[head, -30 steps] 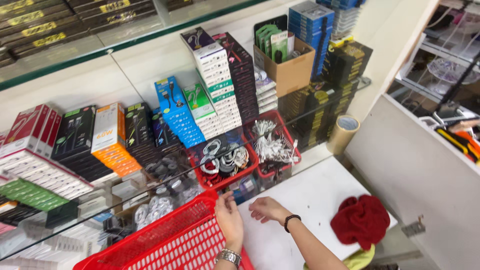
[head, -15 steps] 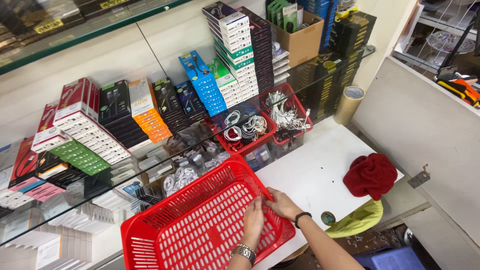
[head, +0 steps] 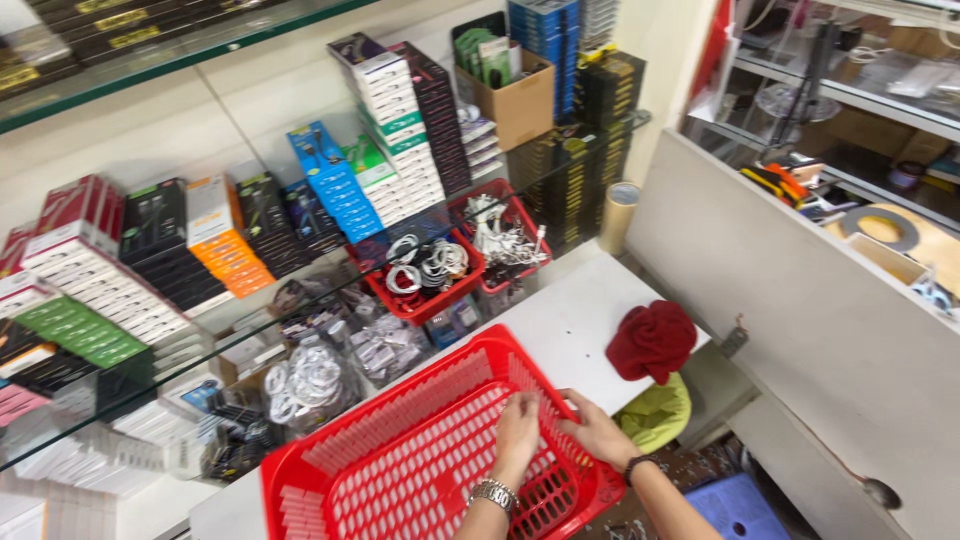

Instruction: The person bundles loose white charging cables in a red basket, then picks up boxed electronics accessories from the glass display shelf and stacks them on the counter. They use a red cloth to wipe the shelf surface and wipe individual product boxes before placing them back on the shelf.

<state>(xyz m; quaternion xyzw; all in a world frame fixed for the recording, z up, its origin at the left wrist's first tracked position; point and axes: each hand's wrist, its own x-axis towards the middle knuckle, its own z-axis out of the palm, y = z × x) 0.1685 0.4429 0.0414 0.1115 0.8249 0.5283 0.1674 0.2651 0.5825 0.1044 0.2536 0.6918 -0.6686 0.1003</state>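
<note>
— Reaching in from the bottom edge, both of my forearms angle up toward the near right side of the red basket [head: 400,470]. What do you make of the hands?

— Your left hand [head: 517,432], with a metal watch [head: 493,494] on the wrist, lies inside the basket, palm down, fingers pointed away from you and resting against the inner face of the right wall. Your right hand [head: 598,430], with a dark band [head: 640,464] at the wrist, sits just outside the same wall, fingers curled over the rim. The two hands are close together — nearly touching — with the wall between them.

— Clamped on it?

— The right one looks closed over the rim; whether the left grips or only presses, I cannot tell.

— And how does the basket lie?

— Flat on the white counter [head: 585,320], open side up, empty inside. Its long axis runs diagonally, from the near left corner at the bottom of the view toward the far right, where one corner points at the smaller red trays of coiled cables [head: 430,265].

— Anything beside my right hand?

— A dark red cloth [head: 652,340] on the counter's edge, near but apart, with a yellow-green bundle [head: 655,412] just below it.
</note>
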